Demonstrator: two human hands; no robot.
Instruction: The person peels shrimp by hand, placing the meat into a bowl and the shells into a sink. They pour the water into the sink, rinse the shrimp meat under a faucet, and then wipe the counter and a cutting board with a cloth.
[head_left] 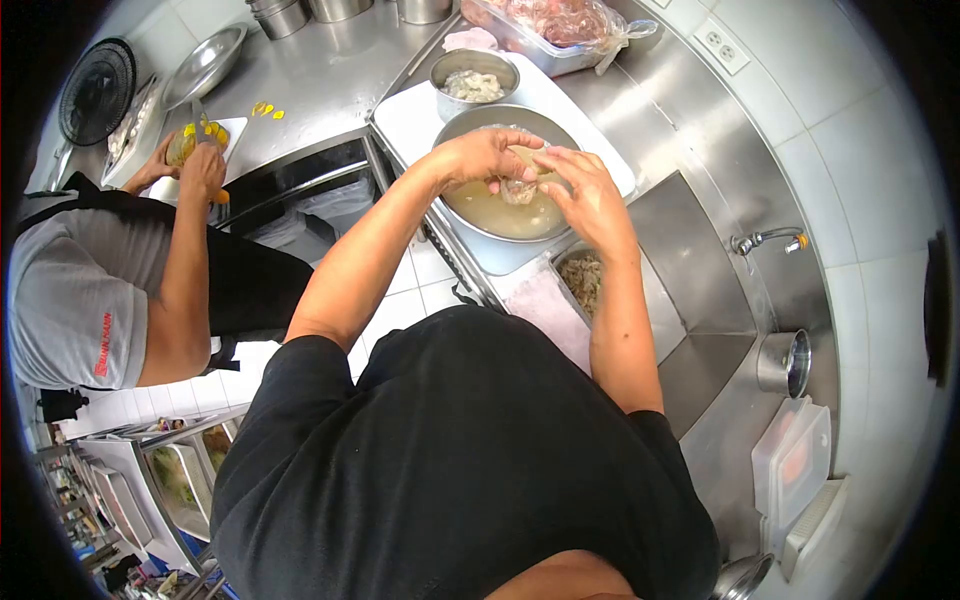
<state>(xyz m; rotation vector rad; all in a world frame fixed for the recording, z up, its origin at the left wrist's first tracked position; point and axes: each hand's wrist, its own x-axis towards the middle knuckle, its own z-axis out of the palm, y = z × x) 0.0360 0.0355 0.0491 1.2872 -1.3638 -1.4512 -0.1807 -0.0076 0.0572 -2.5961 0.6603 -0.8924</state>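
Both my hands are over a large metal bowl (pixel 465 222) holding cloudy, pale liquid. My left hand (pixel 488 158) has its fingers curled inward above the liquid. Opposite it, my right hand (pixel 588 190) bends its fingers toward the left fingertips. Between them is a small, translucent, greyish piece that I cannot make out clearly, partly hidden by the fingers. Just behind stands a smaller metal bowl (pixel 441 100) with pale, whitish pieces (pixel 474 86) that look like peeled shrimp. Near my right forearm, a metal container (pixel 563 264) holds brownish scraps (pixel 582 280).
A white board (pixel 408 118) lies under the bowls. Behind it sits a plastic tub (pixel 552 60) with bagged reddish meat. At left, a co-worker (pixel 85 290) cuts yellow pieces with a knife. A sink basin (pixel 680 235) and tap (pixel 770 240) are at right.
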